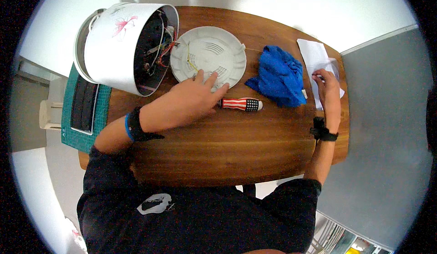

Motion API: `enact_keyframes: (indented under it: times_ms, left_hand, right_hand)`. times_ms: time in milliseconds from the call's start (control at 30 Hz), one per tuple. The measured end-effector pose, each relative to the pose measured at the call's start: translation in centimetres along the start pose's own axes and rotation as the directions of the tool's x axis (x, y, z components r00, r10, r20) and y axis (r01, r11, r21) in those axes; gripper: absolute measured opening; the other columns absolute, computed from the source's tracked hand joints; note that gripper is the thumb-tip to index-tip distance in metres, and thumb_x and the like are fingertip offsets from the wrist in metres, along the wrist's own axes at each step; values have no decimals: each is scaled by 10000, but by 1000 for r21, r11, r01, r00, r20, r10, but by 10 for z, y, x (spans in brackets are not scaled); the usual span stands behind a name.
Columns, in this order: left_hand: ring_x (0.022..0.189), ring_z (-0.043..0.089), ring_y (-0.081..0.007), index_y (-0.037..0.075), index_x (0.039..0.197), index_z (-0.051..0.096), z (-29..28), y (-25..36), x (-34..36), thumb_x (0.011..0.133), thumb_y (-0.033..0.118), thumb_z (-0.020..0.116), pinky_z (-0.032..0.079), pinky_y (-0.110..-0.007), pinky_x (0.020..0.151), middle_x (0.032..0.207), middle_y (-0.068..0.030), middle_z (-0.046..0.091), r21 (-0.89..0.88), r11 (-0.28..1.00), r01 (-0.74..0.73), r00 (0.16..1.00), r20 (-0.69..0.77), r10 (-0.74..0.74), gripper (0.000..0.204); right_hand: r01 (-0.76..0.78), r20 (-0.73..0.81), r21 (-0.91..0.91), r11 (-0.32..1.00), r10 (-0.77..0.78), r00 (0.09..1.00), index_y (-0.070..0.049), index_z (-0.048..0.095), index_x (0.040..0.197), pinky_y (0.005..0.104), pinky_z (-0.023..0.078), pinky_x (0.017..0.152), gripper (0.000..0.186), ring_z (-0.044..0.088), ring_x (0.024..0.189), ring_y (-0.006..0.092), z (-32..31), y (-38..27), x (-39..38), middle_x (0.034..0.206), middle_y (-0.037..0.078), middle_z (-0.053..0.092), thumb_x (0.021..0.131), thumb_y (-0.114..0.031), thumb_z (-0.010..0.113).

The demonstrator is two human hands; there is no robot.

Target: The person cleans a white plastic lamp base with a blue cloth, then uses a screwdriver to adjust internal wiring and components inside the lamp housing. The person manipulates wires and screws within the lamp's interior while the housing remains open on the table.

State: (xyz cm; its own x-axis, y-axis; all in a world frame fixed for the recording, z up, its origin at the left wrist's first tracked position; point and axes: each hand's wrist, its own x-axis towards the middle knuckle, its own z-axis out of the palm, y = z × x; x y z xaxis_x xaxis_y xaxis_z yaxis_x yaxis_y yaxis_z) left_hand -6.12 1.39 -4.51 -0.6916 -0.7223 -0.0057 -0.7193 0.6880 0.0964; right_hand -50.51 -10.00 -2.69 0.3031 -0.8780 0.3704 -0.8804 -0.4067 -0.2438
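Note:
A white rice cooker [111,44] with a pink flower print lies on its side at the far left, its open underside showing wires [166,49]. Beside it is the round white vented bottom cover [218,38], with a yellow-green wire across it. My left hand [189,99] reaches over the cover's near edge, fingers spread and holding nothing visible. A screwdriver [241,104] with a striped and checked handle lies just right of that hand, which hides its shaft end. Over a white paper sheet [312,51], my right hand [328,88] has its fingertips pinched together; what they hold is too small to make out.
A crumpled blue cloth [280,76] lies between the cover and the paper. At the left, a black case [85,106] rests on a green cutting mat [70,131]. The wooden table [227,149] meets a white wall at the back and a grey panel [387,117] at the right.

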Motion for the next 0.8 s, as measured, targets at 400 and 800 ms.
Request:
enact_keyframes:
  times_ms: [400, 800]
  left_hand:
    - [1226, 617, -596, 9, 1536, 478, 14, 3, 0, 979, 206, 620, 623, -547, 934, 1485, -383, 513, 105, 994, 2, 998, -57, 4, 607]
    - [1275, 581, -608, -49, 1507, 496, 0, 4, -11, 974, 135, 568, 623, -544, 915, 1485, -403, 504, 37, 999, 4, 1000, -16, -3, 568]
  right_hand:
    - [281, 397, 120, 952, -305, 866, -23, 656, 1090, 446, 542, 911, 143, 662, 1079, 423, 39, -74, 80, 1172, 202, 667, 949, -10, 640]
    - [298, 221, 237, 924, -351, 910, -8, 683, 1078, 402, 578, 906, 171, 718, 1107, 339, 26, -130, 71, 1238, 197, 708, 916, 32, 718]
